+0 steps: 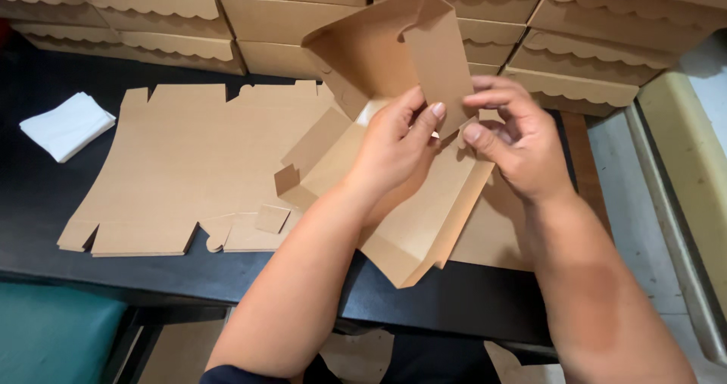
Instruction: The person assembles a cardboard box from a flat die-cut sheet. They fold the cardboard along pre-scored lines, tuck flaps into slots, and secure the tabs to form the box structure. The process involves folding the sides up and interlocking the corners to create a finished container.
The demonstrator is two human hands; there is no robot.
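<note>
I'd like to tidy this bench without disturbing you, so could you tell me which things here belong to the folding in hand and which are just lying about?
In hand:
- half-folded cardboard box, gripped by the left hand and right hand
- flat cardboard blanks beside it on the black table
- finished boxes stacked behind

Lying about:
- folded white cloth
- green seat under the table

Brown cardboard box [394, 73]; black table [45, 195]; white napkins [67, 125].
</note>
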